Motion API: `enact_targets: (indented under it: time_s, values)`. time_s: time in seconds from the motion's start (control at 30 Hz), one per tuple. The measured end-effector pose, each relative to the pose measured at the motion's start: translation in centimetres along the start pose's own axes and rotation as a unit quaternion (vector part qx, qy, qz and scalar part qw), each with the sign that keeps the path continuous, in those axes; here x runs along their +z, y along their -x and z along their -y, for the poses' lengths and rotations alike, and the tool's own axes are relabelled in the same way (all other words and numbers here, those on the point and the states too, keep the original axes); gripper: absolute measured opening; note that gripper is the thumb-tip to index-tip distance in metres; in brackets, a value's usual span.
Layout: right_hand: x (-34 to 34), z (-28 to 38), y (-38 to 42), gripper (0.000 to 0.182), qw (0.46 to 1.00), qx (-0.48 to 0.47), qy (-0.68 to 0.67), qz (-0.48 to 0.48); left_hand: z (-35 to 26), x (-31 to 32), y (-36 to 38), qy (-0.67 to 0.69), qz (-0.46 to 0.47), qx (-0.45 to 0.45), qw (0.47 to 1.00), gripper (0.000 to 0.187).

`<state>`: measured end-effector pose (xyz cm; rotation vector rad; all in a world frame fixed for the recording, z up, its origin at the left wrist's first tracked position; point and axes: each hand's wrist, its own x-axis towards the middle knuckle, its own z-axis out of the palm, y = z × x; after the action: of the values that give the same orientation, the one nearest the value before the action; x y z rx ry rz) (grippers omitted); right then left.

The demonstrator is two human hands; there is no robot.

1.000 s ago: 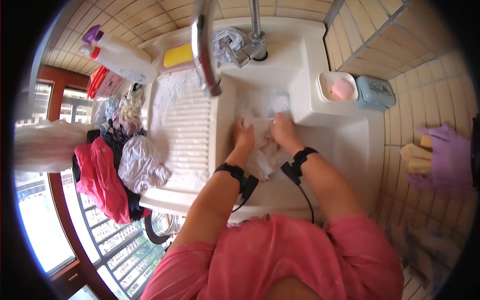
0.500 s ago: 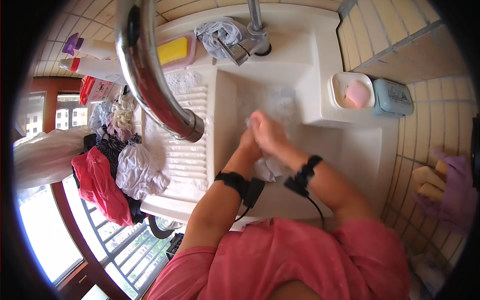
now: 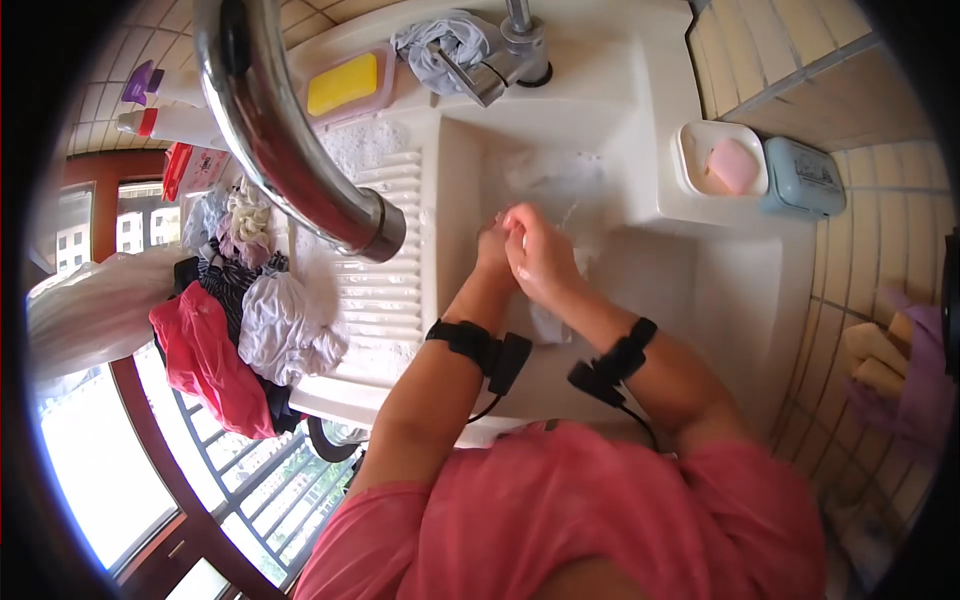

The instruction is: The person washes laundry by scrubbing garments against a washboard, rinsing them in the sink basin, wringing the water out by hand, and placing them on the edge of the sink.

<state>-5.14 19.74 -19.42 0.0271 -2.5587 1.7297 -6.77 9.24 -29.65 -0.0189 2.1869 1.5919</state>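
Over the sink basin (image 3: 640, 290), my two hands are pressed together. My left hand (image 3: 492, 246) is mostly behind the right one, its fingers closed. My right hand (image 3: 542, 258) is curled, with its fingertips against the left hand. A wet white cloth (image 3: 550, 325) shows beneath the right wrist and beside that hand; the part inside the grip is hidden. Cloudy water (image 3: 555, 170) with some suds lies at the basin's far end.
A chrome spout (image 3: 375, 225) arches over the soapy washboard (image 3: 380, 285). At left lie a pink garment (image 3: 210, 360) and white laundry (image 3: 285, 325). A grey cloth (image 3: 445, 50) sits by the tap (image 3: 490, 80). A soap dish (image 3: 690, 170) stands on the right ledge.
My hands remain together over the basin, and the right hand has curled more tightly against the left. The view has shifted slightly.
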Motion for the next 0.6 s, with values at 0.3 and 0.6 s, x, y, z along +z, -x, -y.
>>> enact_targets:
  time_s: [0.3, 0.6]
  values:
    - [-1.0, -12.2, -5.2, 0.031, 0.961, 0.051, 0.24, -0.129, -0.1, 0.2, 0.3, 0.136, -0.231, -0.169, 0.949, 0.042]
    - [-0.2, -5.3, -1.0, 0.019, 0.992, 0.033, 0.067, 0.105, -1.4, 0.2, 0.0, 0.235, -0.119, -0.362, 0.894, 0.04]
